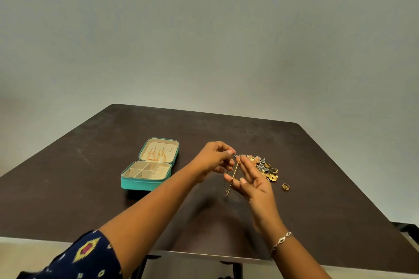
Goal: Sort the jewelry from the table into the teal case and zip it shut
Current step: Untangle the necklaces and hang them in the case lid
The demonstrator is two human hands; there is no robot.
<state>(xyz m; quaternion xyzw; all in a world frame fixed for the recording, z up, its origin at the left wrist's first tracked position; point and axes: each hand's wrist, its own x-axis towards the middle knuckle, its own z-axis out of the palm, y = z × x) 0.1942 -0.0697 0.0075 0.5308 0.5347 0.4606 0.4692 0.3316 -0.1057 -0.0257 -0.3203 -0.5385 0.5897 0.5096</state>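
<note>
Head view: chain (235, 171) held up right of the teal case (145, 184)

The left hand (215, 161) pinches the thin chain's top; the right hand (251, 179), fingers straight, touches it lower down. Farther right of the teal case lies the jewelry pile (265, 166), its pieces too small to tell apart.

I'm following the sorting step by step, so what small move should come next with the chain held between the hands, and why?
Probably carry the gold chain leftward to the open teal case, whose lid already holds hung chains. The left hand pinches its top end, and the right hand steadies its hanging length with straight fingers.
</note>
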